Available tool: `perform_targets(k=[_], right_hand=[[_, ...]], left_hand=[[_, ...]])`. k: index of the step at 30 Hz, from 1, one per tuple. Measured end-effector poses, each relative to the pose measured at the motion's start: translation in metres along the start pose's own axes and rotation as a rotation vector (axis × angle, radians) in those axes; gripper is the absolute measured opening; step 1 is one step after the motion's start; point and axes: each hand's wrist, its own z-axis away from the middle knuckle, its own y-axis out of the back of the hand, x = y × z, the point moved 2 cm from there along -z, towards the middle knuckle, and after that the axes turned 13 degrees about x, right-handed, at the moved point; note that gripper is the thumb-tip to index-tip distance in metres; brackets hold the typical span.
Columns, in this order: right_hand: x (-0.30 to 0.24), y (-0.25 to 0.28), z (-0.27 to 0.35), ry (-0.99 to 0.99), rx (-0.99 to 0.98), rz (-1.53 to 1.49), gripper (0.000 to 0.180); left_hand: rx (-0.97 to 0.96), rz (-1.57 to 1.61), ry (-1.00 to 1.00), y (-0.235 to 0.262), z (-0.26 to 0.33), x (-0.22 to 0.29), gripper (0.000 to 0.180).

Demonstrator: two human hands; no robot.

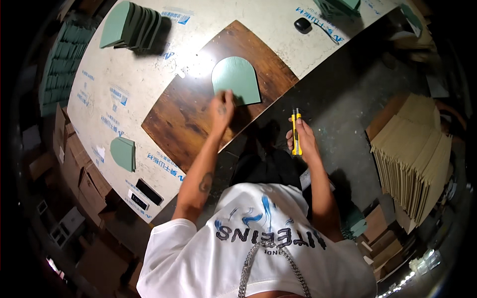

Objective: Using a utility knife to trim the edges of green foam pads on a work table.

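A pale green arch-shaped panel (236,79), rounded at its far end, lies over a dark brown wooden board (184,119) on the table. At the panel's near left corner is my left hand (222,108), its fingers curled closed over the edge. Those fingertips are partly hidden, so how firm the grip is does not show. My right hand (308,141) is off the table's edge to the right. It is closed around a yellow and black utility knife (296,134) that points away from me; whether its blade is out is too small to tell.
Stacked green arch panels (131,27) stand at the far left of the white table (198,30); a few more (123,153) lie nearer. Two phones (149,191) rest by the near left edge. A black mouse-like object (302,25) sits far right. Flat cardboard (412,154) is piled at right.
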Motion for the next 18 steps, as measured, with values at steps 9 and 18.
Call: perform_targets(k=[9, 18], right_hand=[[0.011, -0.038, -0.047, 1.047, 0.119, 0.67, 0.044], [0.038, -0.047, -0.038, 1.329, 0.231, 0.826, 0.043]], left_hand=[[0.386, -0.496, -0.806, -0.062, -0.096, 0.007, 0.036], [0.417, -0.522, -0.755, -0.06, -0.086, 0.018, 0.037]])
